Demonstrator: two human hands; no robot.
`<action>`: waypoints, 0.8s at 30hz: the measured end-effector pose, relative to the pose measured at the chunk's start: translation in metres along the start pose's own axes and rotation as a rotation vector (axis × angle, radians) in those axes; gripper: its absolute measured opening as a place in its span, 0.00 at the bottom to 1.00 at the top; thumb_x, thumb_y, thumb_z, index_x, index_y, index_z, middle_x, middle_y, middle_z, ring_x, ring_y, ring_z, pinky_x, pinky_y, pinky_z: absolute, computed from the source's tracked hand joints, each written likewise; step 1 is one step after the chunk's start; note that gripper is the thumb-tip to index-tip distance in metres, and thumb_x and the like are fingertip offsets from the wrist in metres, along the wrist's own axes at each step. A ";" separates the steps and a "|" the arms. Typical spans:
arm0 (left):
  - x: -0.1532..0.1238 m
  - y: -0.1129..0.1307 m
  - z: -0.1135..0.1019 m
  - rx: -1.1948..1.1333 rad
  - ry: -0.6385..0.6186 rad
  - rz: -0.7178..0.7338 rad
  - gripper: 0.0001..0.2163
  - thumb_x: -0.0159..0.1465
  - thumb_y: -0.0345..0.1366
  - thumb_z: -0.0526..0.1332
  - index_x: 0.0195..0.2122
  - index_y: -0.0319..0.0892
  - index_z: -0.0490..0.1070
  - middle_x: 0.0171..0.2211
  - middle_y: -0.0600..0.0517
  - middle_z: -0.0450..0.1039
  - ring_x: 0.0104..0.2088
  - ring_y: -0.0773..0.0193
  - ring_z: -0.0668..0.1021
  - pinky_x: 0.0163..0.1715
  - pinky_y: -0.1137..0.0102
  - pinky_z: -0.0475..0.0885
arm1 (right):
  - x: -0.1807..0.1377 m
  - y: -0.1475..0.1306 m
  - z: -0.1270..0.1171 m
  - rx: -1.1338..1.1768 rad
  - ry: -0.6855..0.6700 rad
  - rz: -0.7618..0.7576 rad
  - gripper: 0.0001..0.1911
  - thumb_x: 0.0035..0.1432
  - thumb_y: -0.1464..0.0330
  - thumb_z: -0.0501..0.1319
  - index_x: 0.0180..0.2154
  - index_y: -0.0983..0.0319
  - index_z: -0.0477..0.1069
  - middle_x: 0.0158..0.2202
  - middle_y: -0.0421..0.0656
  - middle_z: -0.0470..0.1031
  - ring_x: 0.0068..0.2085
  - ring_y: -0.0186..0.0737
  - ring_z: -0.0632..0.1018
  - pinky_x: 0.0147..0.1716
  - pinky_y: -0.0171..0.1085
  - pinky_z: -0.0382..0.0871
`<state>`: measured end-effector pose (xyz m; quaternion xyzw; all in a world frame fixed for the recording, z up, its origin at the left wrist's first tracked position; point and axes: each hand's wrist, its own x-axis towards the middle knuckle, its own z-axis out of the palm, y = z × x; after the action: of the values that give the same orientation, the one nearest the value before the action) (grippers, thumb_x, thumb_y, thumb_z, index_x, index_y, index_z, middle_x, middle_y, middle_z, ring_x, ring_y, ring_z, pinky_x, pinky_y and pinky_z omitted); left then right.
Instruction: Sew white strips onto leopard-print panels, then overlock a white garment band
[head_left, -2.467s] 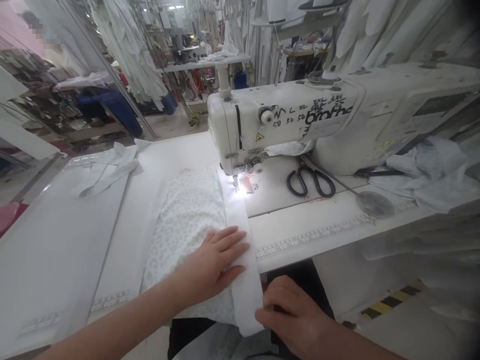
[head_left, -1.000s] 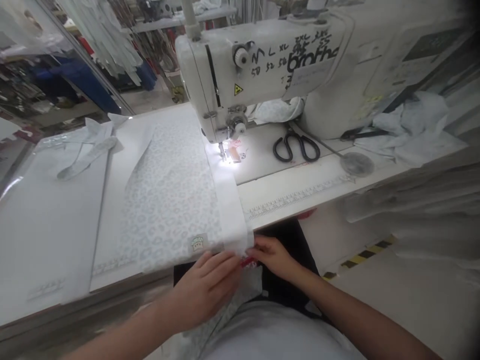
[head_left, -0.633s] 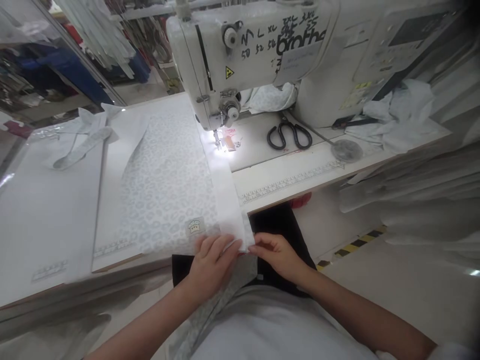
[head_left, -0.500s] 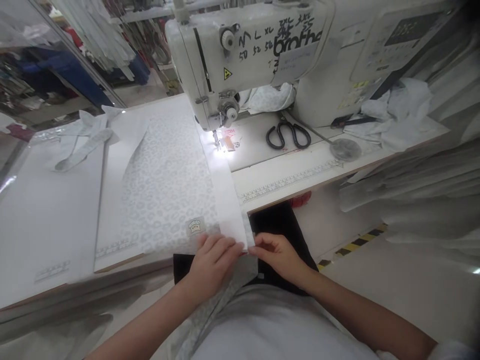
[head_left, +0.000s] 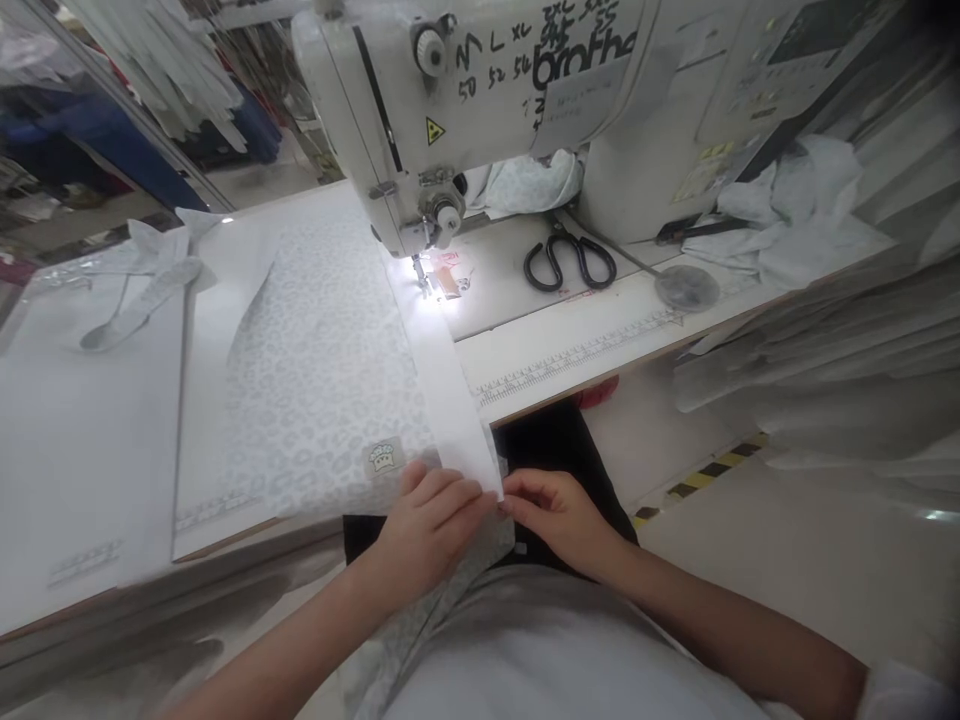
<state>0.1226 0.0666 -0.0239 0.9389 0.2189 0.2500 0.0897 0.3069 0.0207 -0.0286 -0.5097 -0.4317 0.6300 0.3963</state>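
A pale leopard-print fabric piece [head_left: 322, 370] lies on the table left of the sewing machine [head_left: 465, 90]. Along its right edge runs a plain white strip [head_left: 450, 400], from under the lit presser foot [head_left: 421, 280] down to the table's front edge. My left hand [head_left: 435, 515] rests over the strip's near end, fingers bent and pressed onto the cloth. At the strip's near right corner my right hand [head_left: 555, 510] pinches the fabric edge between thumb and index finger. A small patch with a cartoon face [head_left: 382, 458] shows beside my left hand. More printed cloth hangs down below my hands.
Black-handled scissors [head_left: 570, 262] and a round grey metal disc on a rod [head_left: 686, 288] lie right of the needle. A printed ruler [head_left: 577, 360] runs along the table's front edge. Crumpled cloth [head_left: 795, 210] lies at right; fabric strips [head_left: 150, 290] lie at left.
The view has shifted slightly, so the machine and table appear further left. My hands have come closer together at the strip's near corner, keeping their grip.
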 end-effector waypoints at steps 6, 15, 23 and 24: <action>0.008 0.004 0.000 0.071 0.058 0.016 0.07 0.60 0.28 0.58 0.40 0.40 0.69 0.31 0.54 0.74 0.35 0.64 0.72 0.43 0.64 0.58 | 0.002 0.001 -0.007 0.133 -0.064 0.052 0.14 0.58 0.68 0.51 0.25 0.63 0.71 0.25 0.40 0.70 0.30 0.35 0.69 0.33 0.34 0.61; 0.009 0.008 0.001 -0.057 0.083 -0.082 0.07 0.58 0.26 0.60 0.37 0.41 0.68 0.32 0.53 0.73 0.33 0.66 0.71 0.39 0.65 0.62 | 0.003 -0.009 -0.016 -0.629 0.066 -0.644 0.10 0.54 0.75 0.57 0.41 0.63 0.68 0.41 0.47 0.69 0.43 0.41 0.70 0.42 0.41 0.66; 0.036 -0.029 -0.034 -0.273 0.086 -0.354 0.04 0.62 0.32 0.54 0.38 0.42 0.65 0.38 0.50 0.71 0.41 0.64 0.72 0.41 0.65 0.68 | 0.026 -0.023 -0.024 -0.965 -0.160 -1.062 0.06 0.59 0.77 0.54 0.33 0.65 0.69 0.35 0.45 0.74 0.41 0.37 0.71 0.39 0.38 0.66; 0.038 -0.040 -0.037 -0.243 0.077 -0.428 0.06 0.63 0.33 0.53 0.40 0.42 0.65 0.42 0.48 0.70 0.45 0.62 0.71 0.43 0.65 0.69 | 0.026 -0.024 -0.024 -0.975 -0.174 -1.058 0.06 0.59 0.77 0.54 0.33 0.65 0.69 0.35 0.44 0.74 0.40 0.36 0.71 0.39 0.37 0.66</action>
<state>0.1188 0.1221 0.0132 0.8432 0.3843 0.2856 0.2443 0.3273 0.0558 -0.0157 -0.2994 -0.8822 0.1282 0.3400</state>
